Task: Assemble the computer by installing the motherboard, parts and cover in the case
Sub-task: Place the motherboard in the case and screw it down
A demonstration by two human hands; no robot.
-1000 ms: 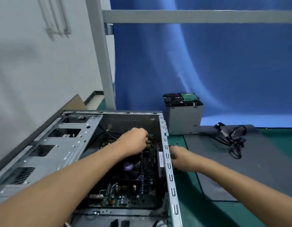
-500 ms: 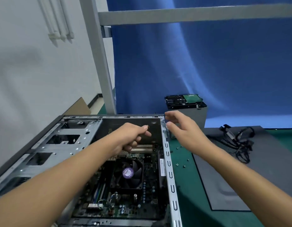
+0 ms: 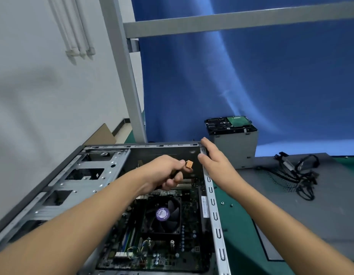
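The case [image 3: 215, 216] is laid on its side on the desk [image 3: 238, 235], open face upward, its long axis running from the near edge away toward the blue backdrop [image 3: 251, 86]; the motherboard [image 3: 172, 247] is seated flat in its floor, with the fan [image 3: 162, 215] turned upward. A small orange connector [image 3: 189, 163] is pinched in the curled fingers of the left hand [image 3: 164, 171] above the board's far end, its orange tip pointed right toward the right hand [image 3: 214, 161], which is laid with relaxed, nearly straight fingers on the case's far right corner. A drive cage [image 3: 233, 149] is stood just beyond that corner; loose cables [image 3: 299, 175] are left on a grey mat [image 3: 291, 211] to the right.
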